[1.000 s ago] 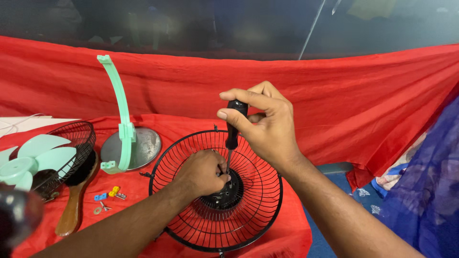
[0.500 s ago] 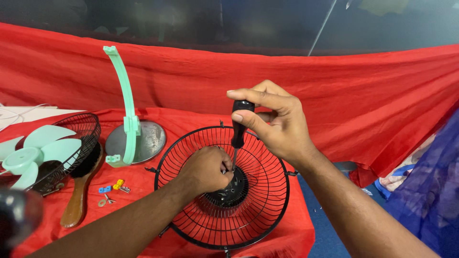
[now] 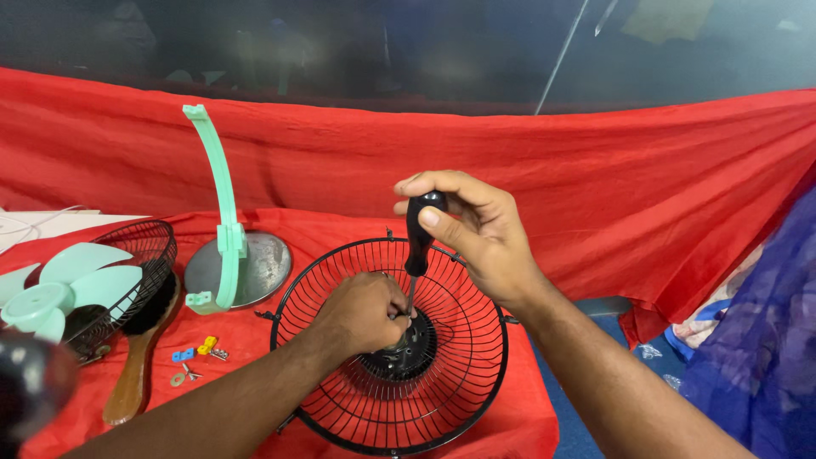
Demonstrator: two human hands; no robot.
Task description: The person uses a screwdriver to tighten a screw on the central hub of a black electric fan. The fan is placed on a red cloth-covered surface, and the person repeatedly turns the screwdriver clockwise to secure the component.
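Note:
A black wire fan guard (image 3: 442, 399) lies flat on the red cloth, with a black motor hub (image 3: 408, 353) at its centre. My right hand (image 3: 472, 234) grips the black handle of a screwdriver (image 3: 418, 242) held upright, its tip down at the hub. My left hand (image 3: 361, 314) rests inside the guard with its fingers closed around the screwdriver tip at the hub; what they pinch is hidden.
A mint green fan stand arm (image 3: 219, 212) rises from a round metal base (image 3: 259, 268). At the left lie a second guard (image 3: 144, 263) holding a mint fan blade (image 3: 72, 285), a wooden handle (image 3: 136, 374) and small coloured parts (image 3: 200, 350). Blue cloth (image 3: 756, 340) hangs right.
The view has shifted slightly, so everything sits a little further right. My right hand keeps its grip on the screwdriver handle and has turned a bit. My left hand stays at the hub.

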